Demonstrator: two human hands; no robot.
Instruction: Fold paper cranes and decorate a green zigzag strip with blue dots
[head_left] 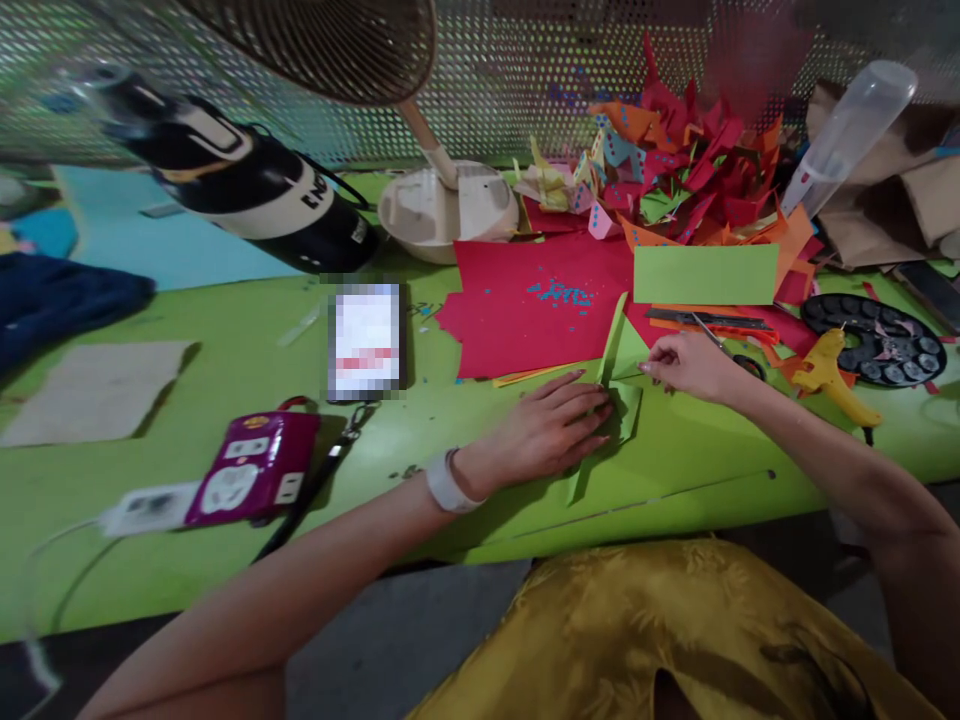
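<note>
My left hand lies palm down with its fingers stretched out, pressing on a folded piece of green paper. A narrow upright flap of green paper rises beside its fingertips. Just right of the paper, my right hand is closed in a pinch near the flap. Whatever is between its fingertips, if anything, is too small to tell. Scissors lie partly hidden behind my right hand. Past them are a box cutter and a flat green paper strip.
Red paper with blue bits lies ahead, below a heap of folded coloured paper. A yellow glue gun and black palette are right. Left are a phone, purple power socket, bottle and fan base.
</note>
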